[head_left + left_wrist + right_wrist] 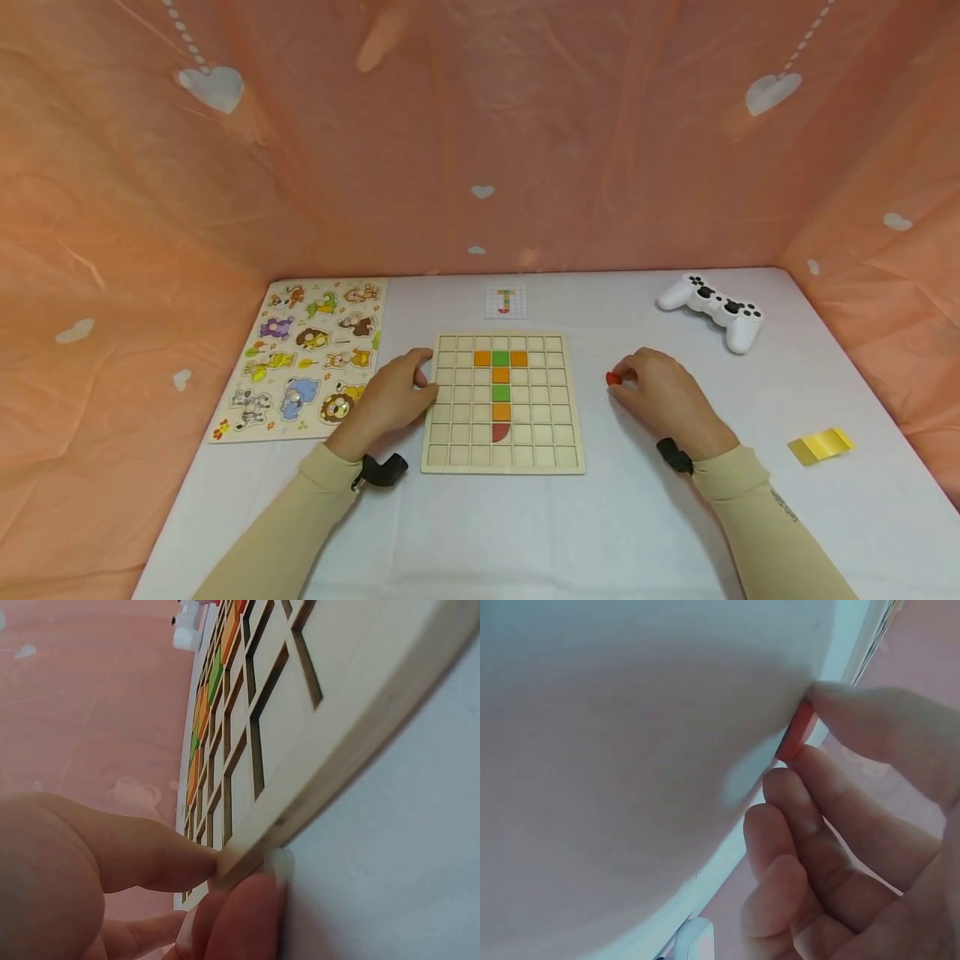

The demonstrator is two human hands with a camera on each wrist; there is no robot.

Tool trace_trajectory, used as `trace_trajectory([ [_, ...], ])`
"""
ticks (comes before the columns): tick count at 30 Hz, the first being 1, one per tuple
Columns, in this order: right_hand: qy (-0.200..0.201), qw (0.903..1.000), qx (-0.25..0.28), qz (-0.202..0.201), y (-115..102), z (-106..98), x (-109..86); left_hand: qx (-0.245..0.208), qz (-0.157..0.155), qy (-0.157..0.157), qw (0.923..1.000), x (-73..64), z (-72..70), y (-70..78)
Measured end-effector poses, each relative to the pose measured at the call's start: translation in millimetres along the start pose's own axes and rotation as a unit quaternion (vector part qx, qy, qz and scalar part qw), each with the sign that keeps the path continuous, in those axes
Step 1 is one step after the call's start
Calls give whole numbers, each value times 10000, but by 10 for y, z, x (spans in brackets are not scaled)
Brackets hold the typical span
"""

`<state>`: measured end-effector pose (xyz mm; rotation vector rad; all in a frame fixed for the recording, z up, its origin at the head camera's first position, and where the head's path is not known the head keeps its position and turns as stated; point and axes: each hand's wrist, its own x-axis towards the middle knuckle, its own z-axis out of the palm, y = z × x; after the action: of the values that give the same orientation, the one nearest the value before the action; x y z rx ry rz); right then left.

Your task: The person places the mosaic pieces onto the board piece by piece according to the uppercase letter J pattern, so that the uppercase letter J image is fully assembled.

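My left hand grips the left edge of a wooden grid board, thumb on the upper side and fingertips at the edge, as the left wrist view shows. On the board, orange and green square tiles form a short row with a column running down from its middle. A red quarter-round tile ends that column. To the right of the board, my right hand pinches a small red tile between thumb and forefinger, low over the white table.
A pattern card lies behind the board. An animal puzzle is at the left, partly behind my left hand. At the right are a white game controller and a folded yellow paper. Orange cloth surrounds the table.
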<state>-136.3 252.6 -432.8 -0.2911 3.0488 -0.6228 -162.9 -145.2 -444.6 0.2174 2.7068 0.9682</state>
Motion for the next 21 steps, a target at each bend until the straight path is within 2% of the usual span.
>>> trace_trajectory([
  [10,50,9998,-80,-148,-145,48,41,-18,-14,-7,10000,-13,-6,22],
  [15,23,9996,-98,-275,-362,93,66,-25,-27,-31,10000,-8,-4,15],
  [21,-79,9986,-89,-514,-738,172,111,-35,-67,-51,10000,1,-3,15],
])
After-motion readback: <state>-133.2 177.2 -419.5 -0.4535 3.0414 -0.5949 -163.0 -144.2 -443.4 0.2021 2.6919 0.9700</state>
